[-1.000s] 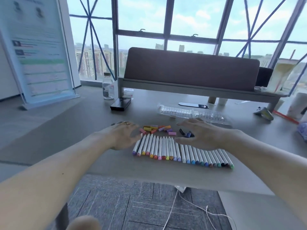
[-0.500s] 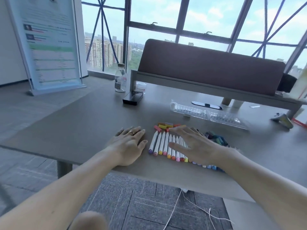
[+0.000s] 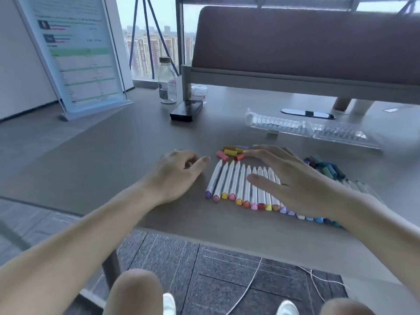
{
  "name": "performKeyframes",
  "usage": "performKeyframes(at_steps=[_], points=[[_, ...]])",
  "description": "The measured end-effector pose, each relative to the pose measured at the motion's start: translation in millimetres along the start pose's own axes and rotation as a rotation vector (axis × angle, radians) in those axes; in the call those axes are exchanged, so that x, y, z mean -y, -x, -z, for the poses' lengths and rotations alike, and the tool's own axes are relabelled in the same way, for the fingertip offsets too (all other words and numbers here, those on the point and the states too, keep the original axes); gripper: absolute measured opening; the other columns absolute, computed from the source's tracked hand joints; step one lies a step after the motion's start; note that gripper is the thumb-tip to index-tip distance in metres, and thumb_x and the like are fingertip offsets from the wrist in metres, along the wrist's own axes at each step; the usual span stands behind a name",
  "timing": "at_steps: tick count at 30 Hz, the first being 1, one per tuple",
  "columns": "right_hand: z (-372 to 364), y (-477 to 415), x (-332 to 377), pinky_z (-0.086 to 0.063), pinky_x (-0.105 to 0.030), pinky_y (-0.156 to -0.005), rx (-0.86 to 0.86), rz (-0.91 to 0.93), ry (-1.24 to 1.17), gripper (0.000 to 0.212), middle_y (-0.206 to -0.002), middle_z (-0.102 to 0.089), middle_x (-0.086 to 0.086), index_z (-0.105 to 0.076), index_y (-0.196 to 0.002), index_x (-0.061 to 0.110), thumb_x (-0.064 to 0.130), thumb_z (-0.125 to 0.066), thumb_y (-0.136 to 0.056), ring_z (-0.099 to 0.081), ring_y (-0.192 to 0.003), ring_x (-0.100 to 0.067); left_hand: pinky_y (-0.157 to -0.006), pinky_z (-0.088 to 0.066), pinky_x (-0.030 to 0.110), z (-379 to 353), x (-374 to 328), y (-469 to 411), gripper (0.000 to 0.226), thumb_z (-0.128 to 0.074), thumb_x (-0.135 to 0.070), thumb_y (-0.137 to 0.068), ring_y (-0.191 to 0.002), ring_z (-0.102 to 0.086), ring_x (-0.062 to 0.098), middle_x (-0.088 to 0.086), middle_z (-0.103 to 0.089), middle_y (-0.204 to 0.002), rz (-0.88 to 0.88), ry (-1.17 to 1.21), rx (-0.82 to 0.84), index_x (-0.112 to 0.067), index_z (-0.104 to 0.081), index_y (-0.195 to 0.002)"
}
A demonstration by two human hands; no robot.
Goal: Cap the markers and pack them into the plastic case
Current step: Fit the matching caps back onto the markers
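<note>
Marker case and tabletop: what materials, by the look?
The case looks like clear, glossy moulded plastic: see-through, with ribbed slots catching highlights. The tabletop looks like matte grey laminate, though that is a guess: smooth, even colour, no grain.

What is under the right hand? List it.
Under the right hand lies the row of markers; its fingers reach over loose caps. The hand covers the middle markers' barrels.

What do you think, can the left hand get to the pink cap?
Probably yes. The left hand is just beside the pink cap, with only bare table between them. The right hand is over the markers, farther right, and does not cover that cap.
</note>
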State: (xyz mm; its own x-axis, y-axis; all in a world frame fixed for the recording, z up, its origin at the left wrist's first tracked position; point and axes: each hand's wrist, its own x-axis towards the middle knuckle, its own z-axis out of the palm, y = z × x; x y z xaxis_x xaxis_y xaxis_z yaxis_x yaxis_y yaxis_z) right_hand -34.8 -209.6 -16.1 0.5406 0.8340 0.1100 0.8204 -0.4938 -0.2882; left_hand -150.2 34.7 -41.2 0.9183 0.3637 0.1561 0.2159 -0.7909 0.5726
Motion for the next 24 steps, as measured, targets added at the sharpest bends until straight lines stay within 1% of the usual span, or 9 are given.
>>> performKeyframes(at_steps=[4, 7, 10, 13, 15, 17, 19, 21, 24], points=[[0, -1, -3, -0.020, -0.031, -0.123, -0.051, -0.013, -0.022, 0.064, -0.159, -0.028, 0.024, -0.036, -0.150, 0.046, 0.071, -0.027, -0.093, -0.017, -0.148, 0.002, -0.079, -0.040, 0.032, 3, -21, -12, 0.036, -0.059, -0.058, -0.094, -0.091, -0.054, 0.010, -0.005, -0.056, -0.101, 0.060, -0.165, 0.113, -0.023, -0.063, -0.084], [2, -10, -4, -0.023, -0.022, -0.109, -0.107, -0.017, -0.032, 0.062, -0.155, -0.035, 0.023, -0.041, -0.148, 0.042, 0.068, -0.027, -0.094, -0.025, -0.142, 0.002, -0.076, -0.040, 0.028, 9, -26, -18, 0.034, -0.064, -0.052, -0.093, -0.091, -0.057, 0.017, -0.002, -0.059, -0.101, 0.077, -0.247, 0.127, -0.020, -0.066, -0.082], [7, -21, -7, -0.029, -0.024, -0.106, -0.154, -0.013, -0.075, 0.065, -0.152, -0.044, 0.016, -0.050, -0.145, 0.036, 0.067, -0.027, -0.093, -0.035, -0.139, -0.002, -0.084, -0.050, 0.030, 16, -28, -22, 0.031, -0.063, -0.047, -0.092, -0.099, -0.061, 0.023, 0.002, -0.064, -0.103, 0.085, -0.324, 0.150, -0.017, -0.071, -0.088], [20, -38, -12, -0.038, -0.028, -0.097, -0.231, -0.030, -0.146, 0.049, -0.140, -0.058, 0.000, -0.061, -0.135, 0.018, 0.047, -0.035, -0.105, -0.049, -0.120, -0.007, -0.085, -0.057, 0.038, 24, -33, -26, 0.031, -0.067, -0.044, -0.087, -0.097, -0.065, 0.026, 0.006, -0.068, -0.101, 0.105, -0.388, 0.198, -0.014, -0.073, -0.090], [29, -54, -18, -0.040, -0.028, -0.085, -0.288, -0.097, -0.221, 0.040, -0.132, -0.061, 0.004, -0.062, -0.133, 0.024, 0.042, -0.038, -0.107, -0.056, -0.103, -0.008, -0.075, -0.060, 0.037, 28, -36, -32, 0.033, -0.071, -0.044, -0.079, -0.086, -0.068, 0.025, 0.009, -0.073, -0.094, 0.104, -0.462, 0.258, -0.011, -0.075, -0.082], [32, -68, -28, -0.041, -0.027, -0.082, -0.324, -0.149, -0.277, 0.036, -0.131, -0.061, 0.010, -0.064, -0.131, 0.030, 0.043, -0.039, -0.107, -0.059, -0.102, -0.005, -0.065, -0.056, 0.034, 29, -35, -38, 0.034, -0.069, -0.043, -0.075, -0.076, -0.067, 0.026, 0.011, -0.073, -0.089, 0.111, -0.525, 0.296, -0.009, -0.073, -0.075], [30, -75, -38, -0.040, -0.023, -0.079, -0.340, -0.183, -0.320, 0.034, -0.128, -0.064, 0.012, -0.067, -0.128, 0.031, 0.037, -0.040, -0.108, -0.057, -0.099, -0.001, -0.066, -0.055, 0.034, 29, -31, -43, 0.035, -0.067, -0.044, -0.078, -0.080, -0.067, 0.028, 0.011, -0.071, -0.088, 0.123, -0.564, 0.266, -0.010, -0.073, -0.075], [25, -75, -49, -0.044, -0.025, -0.080, -0.349, -0.221, -0.309, 0.031, -0.120, -0.067, 0.014, -0.070, -0.121, 0.033, 0.032, -0.043, -0.106, -0.058, -0.097, -0.001, -0.070, -0.053, 0.033, 28, -24, -52, 0.033, -0.067, -0.043, -0.086, -0.081, -0.066, 0.024, 0.006, -0.068, -0.086, 0.112, -0.437, 0.144, -0.013, -0.075, -0.077], [18, -73, -60, -0.055, -0.035, -0.085, -0.320, -0.268, -0.240, 0.022, -0.107, -0.071, 0.017, -0.072, -0.104, 0.036, 0.027, -0.052, -0.100, -0.066, -0.096, -0.008, -0.070, -0.056, 0.033, 26, -23, -74, 0.024, -0.062, -0.027, -0.098, -0.075, -0.072, 0.023, 0.008, -0.076, -0.084, 0.104, 0.284, 0.024, -0.007, -0.071, -0.087]])
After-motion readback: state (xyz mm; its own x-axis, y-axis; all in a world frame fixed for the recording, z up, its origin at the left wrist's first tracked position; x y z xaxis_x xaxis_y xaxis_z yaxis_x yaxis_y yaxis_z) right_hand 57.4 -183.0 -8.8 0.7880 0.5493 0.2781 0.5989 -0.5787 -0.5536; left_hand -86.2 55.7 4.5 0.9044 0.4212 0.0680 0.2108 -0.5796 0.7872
